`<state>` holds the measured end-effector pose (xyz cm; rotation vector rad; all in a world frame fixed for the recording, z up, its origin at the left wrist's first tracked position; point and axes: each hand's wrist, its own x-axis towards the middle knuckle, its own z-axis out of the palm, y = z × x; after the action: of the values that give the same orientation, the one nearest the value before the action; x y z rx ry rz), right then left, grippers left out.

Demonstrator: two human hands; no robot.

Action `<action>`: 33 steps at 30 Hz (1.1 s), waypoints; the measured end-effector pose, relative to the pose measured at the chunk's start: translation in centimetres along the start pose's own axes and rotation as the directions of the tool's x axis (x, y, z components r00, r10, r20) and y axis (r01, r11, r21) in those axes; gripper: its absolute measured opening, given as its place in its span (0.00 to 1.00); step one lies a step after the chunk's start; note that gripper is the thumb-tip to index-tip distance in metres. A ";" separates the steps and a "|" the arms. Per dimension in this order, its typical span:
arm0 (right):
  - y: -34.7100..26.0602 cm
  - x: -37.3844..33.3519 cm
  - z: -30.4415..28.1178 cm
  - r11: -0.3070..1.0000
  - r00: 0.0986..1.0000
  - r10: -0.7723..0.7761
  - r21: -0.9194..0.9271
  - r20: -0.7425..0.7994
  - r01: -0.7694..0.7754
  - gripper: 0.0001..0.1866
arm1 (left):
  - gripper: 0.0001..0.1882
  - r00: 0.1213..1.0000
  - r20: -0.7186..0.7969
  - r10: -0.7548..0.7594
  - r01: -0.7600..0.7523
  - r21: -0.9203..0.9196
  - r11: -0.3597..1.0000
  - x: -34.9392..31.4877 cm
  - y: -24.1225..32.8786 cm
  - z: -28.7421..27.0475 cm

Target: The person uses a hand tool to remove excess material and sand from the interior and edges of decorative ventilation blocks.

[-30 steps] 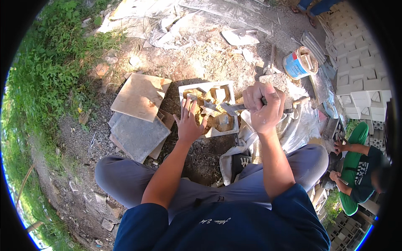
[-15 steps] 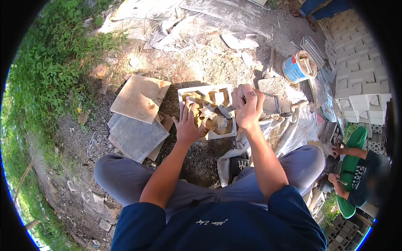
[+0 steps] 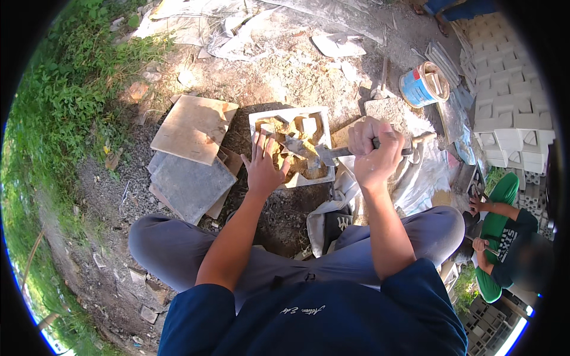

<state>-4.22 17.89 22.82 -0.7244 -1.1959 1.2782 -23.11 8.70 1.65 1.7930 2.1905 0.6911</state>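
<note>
A whitish square block (image 3: pixel 288 113) with cut-out openings lies on the ground before me, yellowish-brown sandy material (image 3: pixel 278 159) filling much of it. My left hand (image 3: pixel 265 169) rests on its left side, fingers spread and holding nothing. Wrapped round a trowel's handle, my right hand (image 3: pixel 375 151) is beyond the block's right edge. The trowel's flat metal blade (image 3: pixel 327 155) reaches over that edge, touching or just above the sandy material; I cannot tell which. A pale, pointed piece (image 3: pixel 301 147) is at the block's centre, partly covered with the material.
Flat tiles, a beige one (image 3: pixel 193 127) over grey ones (image 3: pixel 193 185), are stacked at left. A blue-and-white bucket (image 3: pixel 423 86) stands at upper right, near stacked pale blocks (image 3: pixel 513 89). A co-worker in green trousers (image 3: pixel 497 216) sits at right. Plants (image 3: pixel 77 89) grow at left.
My right hand has moved right, bringing the trowel handle more into sight. More sandy material now lies around the pointed centre piece. My left hand stays on the block.
</note>
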 end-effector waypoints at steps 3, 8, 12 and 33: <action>2.7 -0.9 -1.0 0.979 0.991 -0.053 -0.200 -0.124 0.027 0.31 | 0.41 1.000 0.013 -0.010 0.010 -0.002 1.000 0.6 1.3 0.2; 0.2 -2.1 -0.1 0.992 0.984 -0.115 -0.071 -0.137 0.107 0.32 | 0.41 0.999 0.030 -0.030 0.030 -0.015 0.999 0.2 0.8 -0.2; 4.5 -4.1 -1.8 0.956 0.959 -0.236 -0.214 -0.158 0.200 0.30 | 0.41 0.999 0.034 -0.034 0.035 -0.004 0.999 0.5 1.4 0.1; 2.5 -6.3 -1.3 0.932 0.968 -0.231 -0.309 -0.101 0.190 0.29 | 0.40 0.999 0.007 -0.032 0.032 -0.005 0.999 0.1 1.3 -0.1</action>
<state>-2.96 12.60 18.53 -0.8608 -1.3303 0.8652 -22.11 8.95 2.40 1.7517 2.2057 0.6820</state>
